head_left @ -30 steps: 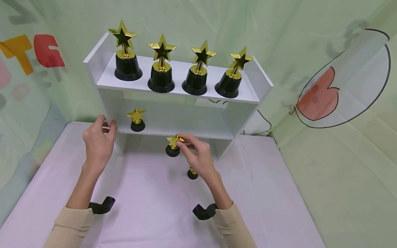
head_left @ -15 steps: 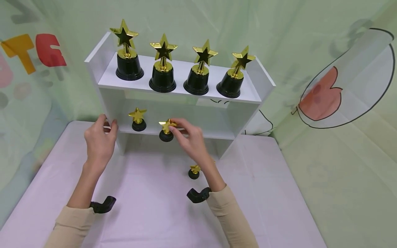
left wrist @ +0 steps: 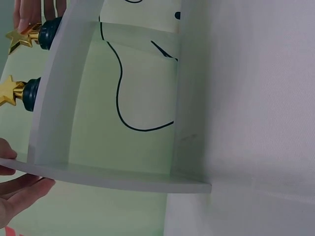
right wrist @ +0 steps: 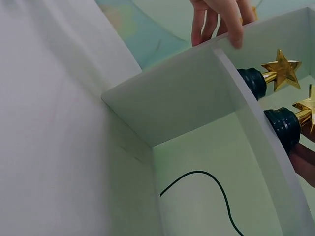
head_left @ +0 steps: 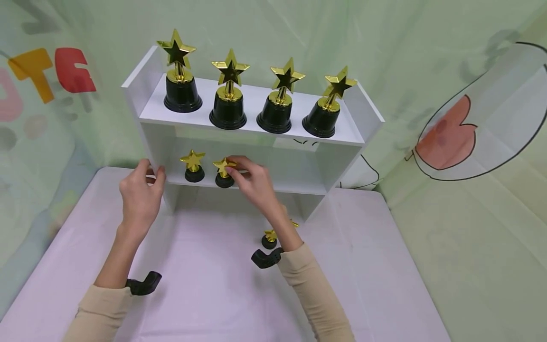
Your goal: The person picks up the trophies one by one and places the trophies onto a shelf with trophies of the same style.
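My right hand [head_left: 256, 185] pinches a small gold star trophy [head_left: 224, 181] by its star. Its black base stands at the front edge of the middle shelf board [left wrist: 44, 118]. To its left, upright on the same board, is a matching small trophy [head_left: 194, 175]. My left hand [head_left: 140, 192] grips the left side panel of the white shelf unit [head_left: 282, 173]; the left wrist view has thumb and fingers on either side of the panel's edge [left wrist: 98, 178]. Seen from the right wrist, the held trophy's base [right wrist: 283, 125] sits flush on the board, fingers partly hidden behind it.
Several larger star trophies [head_left: 228, 111] line the top shelf. On the table [head_left: 205, 285] below, a small trophy [head_left: 269, 242] stands beside my right forearm, and another gold star [head_left: 295, 223] shows partly behind that forearm. A printed curtain surrounds the table.
My right hand has carried the small trophy from in front of the shelf up and left onto the middle board, beside the first one. My left hand has stayed on the side panel.
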Action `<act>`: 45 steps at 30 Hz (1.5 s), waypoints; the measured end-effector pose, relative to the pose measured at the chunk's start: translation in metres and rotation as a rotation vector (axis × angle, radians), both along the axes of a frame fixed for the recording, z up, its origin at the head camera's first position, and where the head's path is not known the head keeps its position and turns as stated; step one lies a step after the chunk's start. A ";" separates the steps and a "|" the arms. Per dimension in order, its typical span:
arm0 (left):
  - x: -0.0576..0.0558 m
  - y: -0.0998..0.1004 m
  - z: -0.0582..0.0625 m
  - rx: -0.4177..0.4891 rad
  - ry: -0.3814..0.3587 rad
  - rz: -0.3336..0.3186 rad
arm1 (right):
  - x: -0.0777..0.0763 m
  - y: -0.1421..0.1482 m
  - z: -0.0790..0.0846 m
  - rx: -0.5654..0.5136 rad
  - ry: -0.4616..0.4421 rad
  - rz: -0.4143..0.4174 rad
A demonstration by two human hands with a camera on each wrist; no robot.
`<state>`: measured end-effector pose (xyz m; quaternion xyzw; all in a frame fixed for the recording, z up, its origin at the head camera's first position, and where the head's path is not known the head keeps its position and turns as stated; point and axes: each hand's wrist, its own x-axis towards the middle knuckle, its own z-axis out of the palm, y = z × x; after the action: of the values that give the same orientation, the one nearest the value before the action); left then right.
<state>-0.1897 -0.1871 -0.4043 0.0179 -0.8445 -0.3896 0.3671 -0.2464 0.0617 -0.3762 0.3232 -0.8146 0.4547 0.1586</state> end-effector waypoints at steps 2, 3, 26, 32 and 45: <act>0.001 0.001 0.001 0.002 0.000 0.001 | -0.001 -0.001 0.000 0.000 -0.019 -0.003; 0.001 0.001 0.001 0.004 0.000 0.001 | -0.002 -0.001 -0.001 -0.002 -0.027 -0.004; 0.002 0.002 0.001 0.027 0.012 -0.008 | 0.012 0.019 -0.008 -0.099 -0.089 -0.043; 0.002 0.001 0.001 0.039 0.024 -0.004 | 0.028 0.038 -0.016 -0.125 -0.058 -0.058; 0.002 0.001 0.000 0.034 0.042 -0.012 | 0.051 0.072 -0.039 -0.115 0.141 -0.073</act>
<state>-0.1881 -0.1856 -0.4044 0.0112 -0.8300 -0.4063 0.3820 -0.1953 0.1334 -0.4151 0.3151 -0.7851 0.4708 0.2503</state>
